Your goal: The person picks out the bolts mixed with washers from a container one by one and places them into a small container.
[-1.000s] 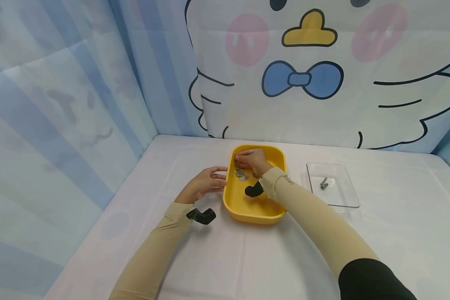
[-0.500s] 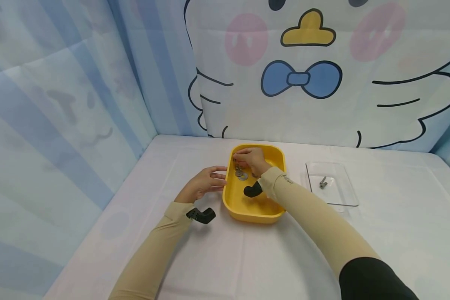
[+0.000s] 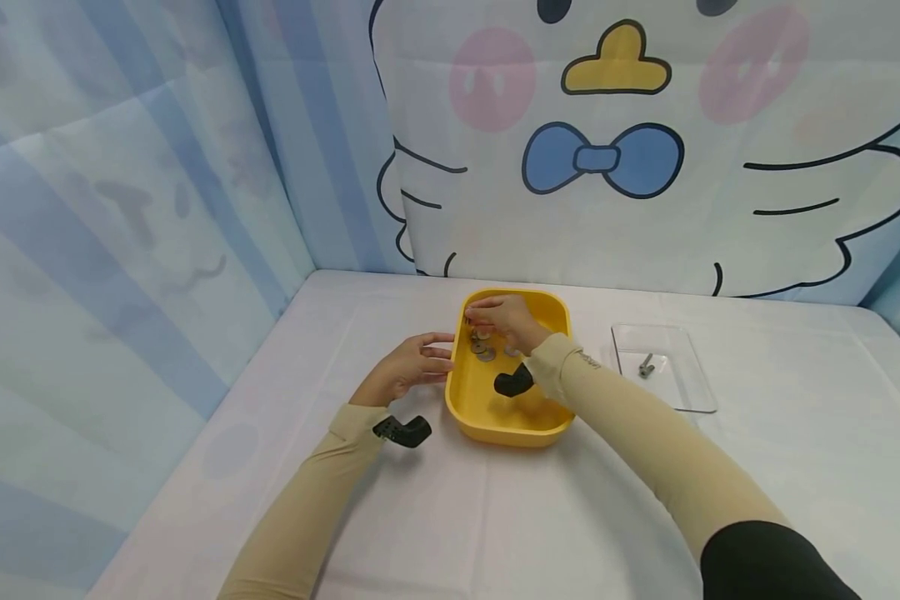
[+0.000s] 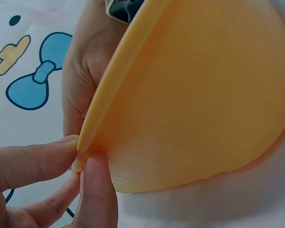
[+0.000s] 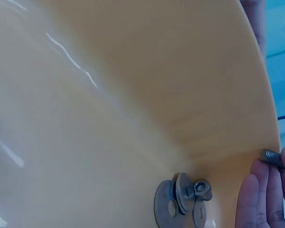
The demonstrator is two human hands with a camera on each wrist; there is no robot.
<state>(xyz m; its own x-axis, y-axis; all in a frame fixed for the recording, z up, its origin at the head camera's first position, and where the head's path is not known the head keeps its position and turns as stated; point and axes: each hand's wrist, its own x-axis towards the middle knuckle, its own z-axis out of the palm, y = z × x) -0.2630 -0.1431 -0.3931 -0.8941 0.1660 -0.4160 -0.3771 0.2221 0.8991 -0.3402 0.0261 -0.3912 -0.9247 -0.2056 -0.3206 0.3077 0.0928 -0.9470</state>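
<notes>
A yellow plastic tub (image 3: 487,412) stands on the table, tilted a little in the wrist views. My left hand (image 3: 411,367) pinches its left rim between thumb and fingers; in the left wrist view the thumb (image 4: 99,185) presses the outer wall. Inside the tub's far left part, my right hand (image 3: 506,321) pinches a bolt (image 5: 270,157), its threaded end sticking out past the fingers. Below that hand, several metal washers (image 5: 162,206) lie in a heap on the tub floor, with a socket-head bolt (image 5: 202,188) against them.
Right of the tub, a clear square tray (image 3: 686,398) holds a few small metal bolts (image 3: 647,366). A printed cloth backdrop (image 3: 607,242) rises behind the table, and a striped one (image 3: 157,317) stands at the left.
My right wrist and forearm have shifted slightly to the right while the fingertips stay near the tub's far left side. More of the washers now show below them. The left hand has kept its place.
</notes>
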